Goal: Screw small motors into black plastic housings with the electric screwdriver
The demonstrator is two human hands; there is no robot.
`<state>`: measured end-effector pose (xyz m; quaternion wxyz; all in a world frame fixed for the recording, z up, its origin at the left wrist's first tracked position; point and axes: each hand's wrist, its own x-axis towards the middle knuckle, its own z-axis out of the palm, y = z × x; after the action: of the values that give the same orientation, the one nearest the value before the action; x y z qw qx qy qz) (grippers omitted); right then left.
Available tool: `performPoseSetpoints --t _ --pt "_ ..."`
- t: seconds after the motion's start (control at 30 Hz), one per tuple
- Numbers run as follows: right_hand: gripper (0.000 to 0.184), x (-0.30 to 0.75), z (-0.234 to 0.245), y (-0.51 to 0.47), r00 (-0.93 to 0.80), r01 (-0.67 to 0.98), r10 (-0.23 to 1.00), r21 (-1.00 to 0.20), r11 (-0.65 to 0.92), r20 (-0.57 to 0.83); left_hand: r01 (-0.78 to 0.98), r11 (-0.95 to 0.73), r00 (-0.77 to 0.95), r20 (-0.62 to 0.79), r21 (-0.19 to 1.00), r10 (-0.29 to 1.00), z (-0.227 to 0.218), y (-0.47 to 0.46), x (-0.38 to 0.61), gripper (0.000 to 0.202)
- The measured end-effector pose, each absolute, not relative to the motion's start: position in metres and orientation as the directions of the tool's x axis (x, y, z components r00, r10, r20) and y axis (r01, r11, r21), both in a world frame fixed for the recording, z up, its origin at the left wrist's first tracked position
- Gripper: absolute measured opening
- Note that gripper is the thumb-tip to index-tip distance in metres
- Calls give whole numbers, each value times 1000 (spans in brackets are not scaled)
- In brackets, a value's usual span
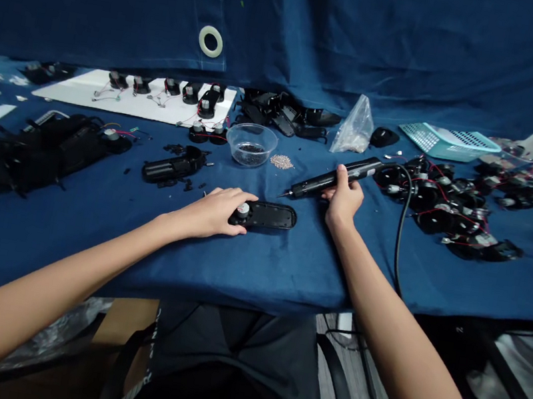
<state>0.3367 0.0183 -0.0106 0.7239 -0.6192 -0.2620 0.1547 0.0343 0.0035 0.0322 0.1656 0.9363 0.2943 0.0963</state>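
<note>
My left hand (221, 214) is closed around the left end of a long black plastic housing (271, 215) that lies on the blue cloth. A small silver motor (243, 210) shows at that end, between thumb and fingers. My right hand (345, 198) grips a black electric screwdriver (335, 178), held at a slant with its bit pointing left and down. The bit's tip is just above and right of the housing, apart from it. Behind the housing stand a clear plastic bowl (260, 139) of small dark screws and a little heap of silver screws (281, 161).
Black motor units with red wires (448, 201) are piled at right, near the screwdriver's cable (401, 227). Black housings (41, 150) lie at left. At the back are a white board (76, 88) with motors, a plastic bag (353, 129) and a teal basket (449, 147).
</note>
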Motion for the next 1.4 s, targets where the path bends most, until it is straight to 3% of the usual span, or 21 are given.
performPoseSetpoints --t 0.2,0.37,0.57,0.73,1.23,1.4 --pt "44 338 -12 19 808 102 557 -977 185 190 519 -749 800 75 412 595 30 3 32 65" --pt "44 336 -12 18 811 106 550 -975 194 198 557 -745 782 72 366 620 37 3 28 82" --pt "44 336 -11 17 813 112 549 -977 181 195 559 -767 801 33 315 597 49 7 30 59" --pt "45 336 -11 17 811 104 553 -977 185 191 540 -802 827 18 257 562 48 11 33 55" --pt "45 334 -8 12 797 67 578 -977 201 174 549 -788 820 1 277 572 50 7 33 56" --pt "46 333 -7 12 799 85 575 -979 183 177 558 -732 802 -29 392 596 56 7 26 74"
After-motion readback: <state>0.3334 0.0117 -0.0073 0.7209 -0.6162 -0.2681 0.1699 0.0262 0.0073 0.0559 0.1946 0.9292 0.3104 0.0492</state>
